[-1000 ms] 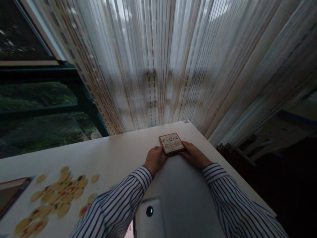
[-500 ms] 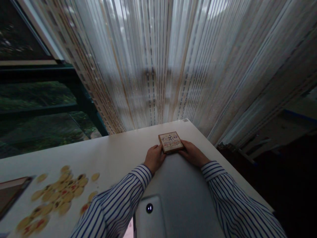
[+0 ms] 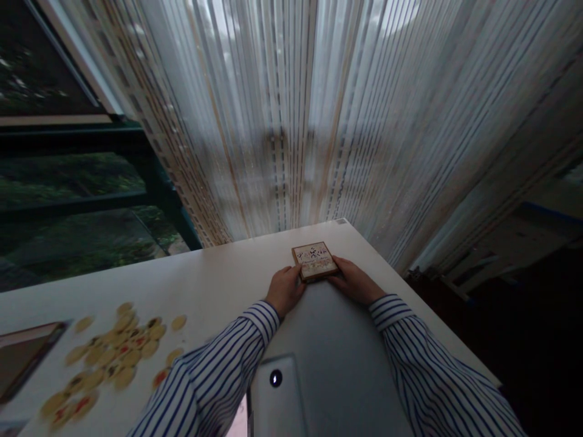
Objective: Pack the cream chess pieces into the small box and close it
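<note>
Box [image 3: 315, 261], flat, printed lid — near the far corner of the white table [image 3: 223, 273]; left hand [image 3: 286, 290] and right hand [image 3: 357, 281] — fingers gripping its near corners; round pieces [image 3: 113, 346], scattered, at left.

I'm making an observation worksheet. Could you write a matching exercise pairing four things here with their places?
1. flat box
2. round pieces
3. curtain
4. white device

A. scattered on the table, picture left
B. at picture bottom, between the striped sleeves
C. hanging beyond the table
D. held between left hand and right hand

Pairs: 1-D, 2-A, 3-C, 4-B
</note>
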`<state>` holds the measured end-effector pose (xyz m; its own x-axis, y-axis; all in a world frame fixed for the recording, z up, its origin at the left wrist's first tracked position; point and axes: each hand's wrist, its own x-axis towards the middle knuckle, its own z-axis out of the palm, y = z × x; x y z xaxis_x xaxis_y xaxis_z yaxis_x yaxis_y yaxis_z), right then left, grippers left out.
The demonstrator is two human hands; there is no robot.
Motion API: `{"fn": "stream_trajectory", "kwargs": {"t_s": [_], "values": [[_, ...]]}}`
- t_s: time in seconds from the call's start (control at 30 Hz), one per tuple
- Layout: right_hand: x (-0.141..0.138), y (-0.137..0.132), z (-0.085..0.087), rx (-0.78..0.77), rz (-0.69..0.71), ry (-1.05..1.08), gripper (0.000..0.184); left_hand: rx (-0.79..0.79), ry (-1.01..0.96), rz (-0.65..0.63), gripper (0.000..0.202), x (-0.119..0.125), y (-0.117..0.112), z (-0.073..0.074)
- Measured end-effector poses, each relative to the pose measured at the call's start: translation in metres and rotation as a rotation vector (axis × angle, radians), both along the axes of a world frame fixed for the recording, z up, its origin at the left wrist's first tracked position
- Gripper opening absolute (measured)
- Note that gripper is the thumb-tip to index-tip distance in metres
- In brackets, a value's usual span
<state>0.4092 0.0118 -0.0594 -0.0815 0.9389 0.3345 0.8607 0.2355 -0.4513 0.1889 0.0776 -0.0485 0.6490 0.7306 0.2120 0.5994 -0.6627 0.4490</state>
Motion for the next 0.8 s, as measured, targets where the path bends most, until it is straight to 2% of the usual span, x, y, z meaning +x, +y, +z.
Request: {"fn": "stream_trajectory", "kwargs": {"t_s": [0.23,0.37,0.6,0.8], "values": [[0.007,-0.007,-0.002,-0.051,-0.104,-0.070,0.066,-0.007,-0.017,-0.010,0.050,-0.006,-0.002,0.005],[0.004,-0.015,0.006,-0.003,-0.153,-0.112,0.063,-0.031,-0.040,0.016,0.036,-0.013,-0.002,0.012],[-0.018,-0.029,0.027,0.120,-0.173,-0.120,0.052,-0.088,-0.085,0.049,0.031,-0.035,-0.011,0.036],[-0.047,-0.037,0.038,0.191,-0.117,-0.061,0.049,-0.140,-0.126,0.068,0.034,-0.057,-0.021,0.054]]}}
